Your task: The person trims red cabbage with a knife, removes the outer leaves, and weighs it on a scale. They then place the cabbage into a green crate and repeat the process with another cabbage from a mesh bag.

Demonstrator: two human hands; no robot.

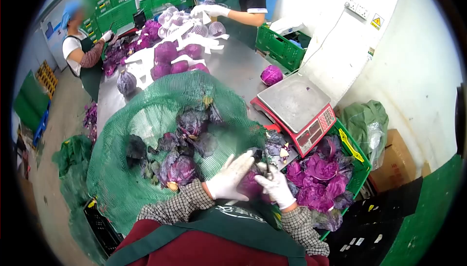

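Note:
A purple cabbage (pixel 250 184) is close to my body, between my two white-gloved hands. My left hand (pixel 231 177) presses against its left side with the fingers stretched along it. On the other side, my right hand (pixel 276 187) is closed around a small knife (pixel 266 163), its dark blade pointing away from me and partly blurred. Just beyond my hands, a green mesh bag (pixel 116 134) is spread over the table, with whole cabbages (pixel 177 169) and dark loose leaves on it. Trimmed purple leaves (pixel 318 176) fill a green crate at my right.
A red scale (pixel 294 105) stands at the right, beside a single cabbage (pixel 272 75). Peeled cabbages (pixel 165 52) and white netting lie farther up the metal table (pixel 233 64). Two co-workers stand at the far side and far left. Green crates (pixel 279 47) are behind.

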